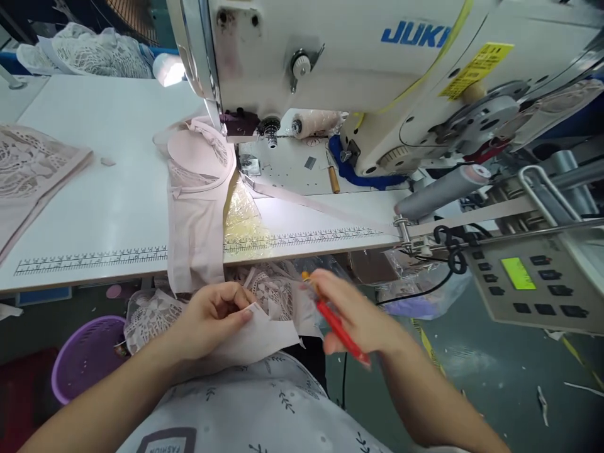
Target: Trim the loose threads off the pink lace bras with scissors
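Observation:
My left hand [214, 314] pinches the edge of a pale pink fabric piece [264, 340] above my lap, with thumb and fingers pressed together. Beside it, partly over the table edge, lace fabric [274, 292] hangs in folds. My right hand [358, 314] is closed around a slim red tool [342, 333] with an orange end; motion blur hides its exact kind. It is just right of the fabric and apart from my left hand. A pale pink bra [198, 201] lies under the sewing machine head [330, 63], its lower band draping over the table edge.
A printed ruler runs along the front of the white table [117, 207]. More lace garments [38, 163] lie at left. A wooden-handled awl [333, 176] rests on the machine bed. The control panel [528, 277] juts out at right. A purple basket [87, 358] stands on the floor.

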A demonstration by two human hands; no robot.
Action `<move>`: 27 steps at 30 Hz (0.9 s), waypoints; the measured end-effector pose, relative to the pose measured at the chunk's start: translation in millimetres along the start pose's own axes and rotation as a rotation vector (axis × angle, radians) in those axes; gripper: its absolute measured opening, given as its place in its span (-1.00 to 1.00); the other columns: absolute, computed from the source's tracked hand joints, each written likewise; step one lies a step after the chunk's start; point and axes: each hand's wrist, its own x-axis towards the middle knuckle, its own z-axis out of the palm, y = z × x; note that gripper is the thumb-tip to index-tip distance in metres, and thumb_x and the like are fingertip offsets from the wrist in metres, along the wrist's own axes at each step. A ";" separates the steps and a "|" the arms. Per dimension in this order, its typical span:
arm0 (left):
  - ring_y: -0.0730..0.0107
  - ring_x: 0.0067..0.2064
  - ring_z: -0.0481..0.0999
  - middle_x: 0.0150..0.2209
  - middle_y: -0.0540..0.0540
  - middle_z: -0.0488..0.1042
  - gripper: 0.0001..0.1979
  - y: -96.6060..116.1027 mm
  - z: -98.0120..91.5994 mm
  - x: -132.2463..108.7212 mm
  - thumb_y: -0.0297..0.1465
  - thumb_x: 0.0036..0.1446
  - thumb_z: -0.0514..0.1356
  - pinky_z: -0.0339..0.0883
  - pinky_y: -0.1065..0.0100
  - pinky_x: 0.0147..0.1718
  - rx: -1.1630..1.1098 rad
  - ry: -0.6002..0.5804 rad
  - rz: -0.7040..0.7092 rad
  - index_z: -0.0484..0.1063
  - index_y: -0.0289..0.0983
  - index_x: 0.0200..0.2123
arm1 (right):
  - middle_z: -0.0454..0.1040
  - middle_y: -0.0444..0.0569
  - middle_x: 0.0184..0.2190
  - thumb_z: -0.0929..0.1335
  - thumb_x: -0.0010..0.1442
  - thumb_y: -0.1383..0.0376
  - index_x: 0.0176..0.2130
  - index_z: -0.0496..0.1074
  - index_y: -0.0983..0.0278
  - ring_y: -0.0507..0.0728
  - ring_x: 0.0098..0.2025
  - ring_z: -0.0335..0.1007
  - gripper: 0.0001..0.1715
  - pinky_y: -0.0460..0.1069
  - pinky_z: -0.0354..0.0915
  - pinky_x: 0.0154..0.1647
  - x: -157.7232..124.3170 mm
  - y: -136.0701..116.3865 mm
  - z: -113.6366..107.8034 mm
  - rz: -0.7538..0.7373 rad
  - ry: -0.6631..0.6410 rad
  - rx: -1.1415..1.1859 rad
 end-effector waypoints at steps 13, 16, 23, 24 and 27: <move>0.41 -0.35 0.42 -0.37 -0.09 0.47 -0.85 4.5 -7.9 -5.7 -0.45 0.00 0.21 0.26 0.43 -0.40 0.114 0.126 0.045 0.35 -0.29 -0.57 | 0.17 -0.13 -0.50 0.08 -0.09 -0.44 -0.48 -0.06 0.19 0.05 -0.52 0.02 -0.23 -0.03 0.03 -0.52 -3.5 -1.8 49.0 0.100 -0.262 -0.072; 0.43 -0.38 0.41 -0.37 -0.08 0.48 -0.84 4.7 -8.8 -5.3 -0.45 0.00 0.22 0.26 0.45 -0.41 0.100 0.113 0.039 0.33 -0.29 -0.58 | 0.20 -0.12 -0.50 0.13 -0.11 -0.43 -0.49 -0.05 0.19 0.05 -0.52 0.04 -0.23 -0.03 0.03 -0.53 -5.4 -2.4 48.3 0.138 -0.242 -0.121; 0.42 -0.37 0.41 -0.37 -0.08 0.48 -0.85 2.4 -8.5 -2.7 -0.43 0.01 0.23 0.25 0.45 -0.43 0.058 0.114 0.027 0.35 -0.30 -0.55 | 0.20 -0.13 -0.54 0.21 -0.10 -0.38 -0.51 -0.07 0.18 0.04 -0.54 0.04 -0.26 -0.03 0.01 -0.54 -5.6 -2.9 50.3 0.138 -0.193 -0.145; 0.41 -0.37 0.41 -0.37 -0.09 0.48 -0.84 2.4 -8.2 -2.7 -0.42 0.00 0.24 0.25 0.45 -0.43 0.055 0.121 0.022 0.35 -0.30 -0.55 | 0.20 -0.13 -0.54 0.23 -0.08 -0.35 -0.51 -0.06 0.18 0.04 -0.54 0.05 -0.28 -0.03 0.02 -0.54 -5.8 -3.2 50.1 0.139 -0.196 -0.148; 0.40 -0.39 0.40 -0.38 -0.09 0.48 -0.83 3.3 -7.3 -2.5 -0.40 -0.04 0.27 0.24 0.43 -0.45 0.059 0.140 0.007 0.33 -0.29 -0.57 | 0.22 -0.14 -0.54 0.33 -0.08 -0.27 -0.52 -0.05 0.18 0.04 -0.54 0.07 -0.30 -0.03 0.04 -0.53 -6.7 -4.3 49.4 0.165 -0.213 -0.150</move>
